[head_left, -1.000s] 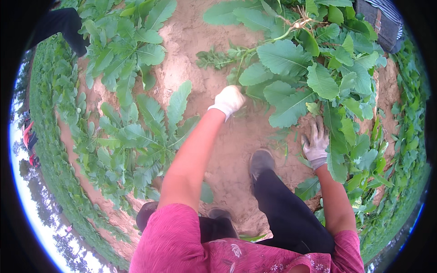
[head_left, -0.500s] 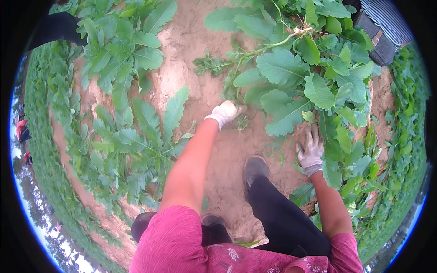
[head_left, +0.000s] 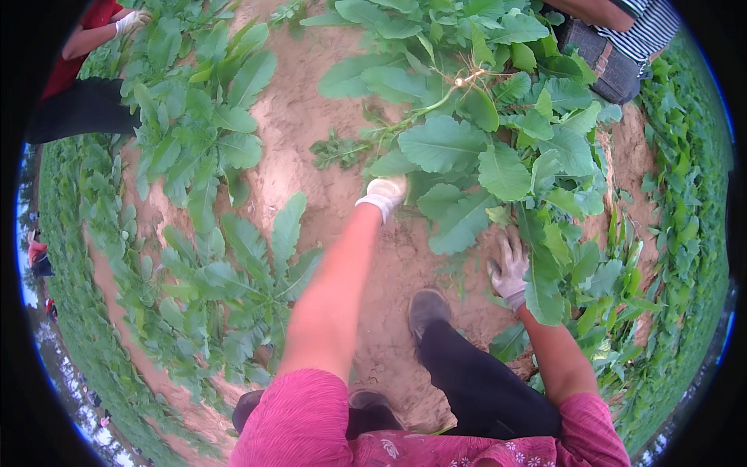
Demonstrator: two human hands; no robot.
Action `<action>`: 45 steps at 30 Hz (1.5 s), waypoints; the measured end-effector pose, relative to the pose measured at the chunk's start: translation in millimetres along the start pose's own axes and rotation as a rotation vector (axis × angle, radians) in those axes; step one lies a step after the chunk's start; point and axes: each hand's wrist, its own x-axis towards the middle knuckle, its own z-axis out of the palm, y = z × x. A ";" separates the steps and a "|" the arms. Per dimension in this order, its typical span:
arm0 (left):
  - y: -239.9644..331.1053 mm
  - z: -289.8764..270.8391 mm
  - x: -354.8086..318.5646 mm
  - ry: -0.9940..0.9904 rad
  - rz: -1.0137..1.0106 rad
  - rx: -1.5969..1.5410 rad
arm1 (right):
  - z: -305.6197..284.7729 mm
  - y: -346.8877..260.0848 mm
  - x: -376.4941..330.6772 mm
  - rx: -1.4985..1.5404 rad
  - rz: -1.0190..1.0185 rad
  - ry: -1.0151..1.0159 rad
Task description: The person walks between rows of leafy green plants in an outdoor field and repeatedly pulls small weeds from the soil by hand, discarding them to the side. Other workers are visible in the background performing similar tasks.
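My left hand (head_left: 387, 189), in a pale glove, is closed low over the soil at the edge of the broad green leaves. Its fingertips are out of sight, and I cannot make out what they grip. A pulled-up weed (head_left: 424, 110) lies across the leafy plant (head_left: 443, 144) just beyond, its pale roots bared at the far end. A smaller lobed-leaf weed (head_left: 336, 152) lies on the soil to its left. My right hand (head_left: 511, 267), also gloved, rests with fingers spread on the ground beside the right-hand plants, a long leaf partly over it.
Leafy plants (head_left: 253, 268) grow in a row on my left. My shoe (head_left: 429, 309) stands on the bare soil (head_left: 389, 311) between rows. A person in dark trousers (head_left: 85, 109) is at the upper left; another with a dark bag (head_left: 599, 62) is at the upper right.
My left hand has moved to the edge of the broad leaves; the thin roots beside it no longer show. At the upper left, the other person's gloved hand has come into view.
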 end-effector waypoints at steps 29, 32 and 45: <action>28.5 69.1 -133.3 -0.311 -0.250 -0.581 | -29.4 -11.8 11.8 -0.050 -0.047 0.012; 84.6 93.3 -133.1 -0.219 0.047 -0.177 | -31.6 -11.2 10.4 -0.061 -0.048 -0.020; 35.4 32.9 -131.8 -0.090 -0.624 -1.157 | -16.9 -6.2 7.0 -0.126 -0.043 0.062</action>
